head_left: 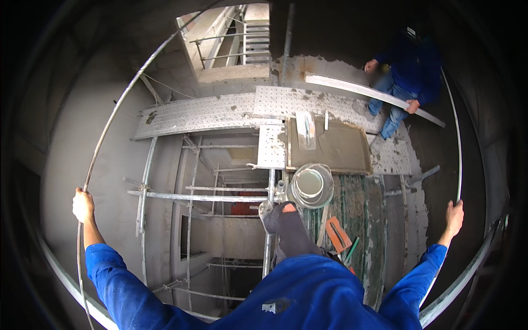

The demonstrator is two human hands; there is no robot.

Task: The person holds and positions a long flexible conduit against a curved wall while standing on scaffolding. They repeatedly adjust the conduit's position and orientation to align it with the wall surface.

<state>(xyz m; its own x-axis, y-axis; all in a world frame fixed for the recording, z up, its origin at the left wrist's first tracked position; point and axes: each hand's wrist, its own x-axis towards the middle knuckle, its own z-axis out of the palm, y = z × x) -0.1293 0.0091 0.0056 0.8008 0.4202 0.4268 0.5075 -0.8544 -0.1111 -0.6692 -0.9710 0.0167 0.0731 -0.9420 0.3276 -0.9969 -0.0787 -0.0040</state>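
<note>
The left pole point(118, 106), long and thin, rises past my left side toward the bright opening point(231, 41) in the wall, and my left hand point(82, 205) is clamped round it, fingers curled closed. The right pole point(458, 137) stands on my other side, and my right hand point(454, 217) has its fingers wrapped round that one. My arms are spread wide, a hand well out on each side of me.

Between them, just ahead of my bent knee, sits a bucket point(330, 192) with a paler, round container in its mouth. Nearer me, an orange float point(337, 234) lies on green-stained boards point(352, 203), a slim green tool point(353, 249) just beside it. Beyond the bucket is a shallow tray point(367, 151) of grey mortar point(344, 148), with a flat steel trowel point(306, 132) lying at its left end. Pale perforated planks point(198, 113) run across behind the tray. Metal tubes point(203, 196) cross the open drop on my left. Farther off to the right, a co-worker point(412, 71) in blue grips a long, pale straightedge point(357, 88), which slants down toward the right.
</note>
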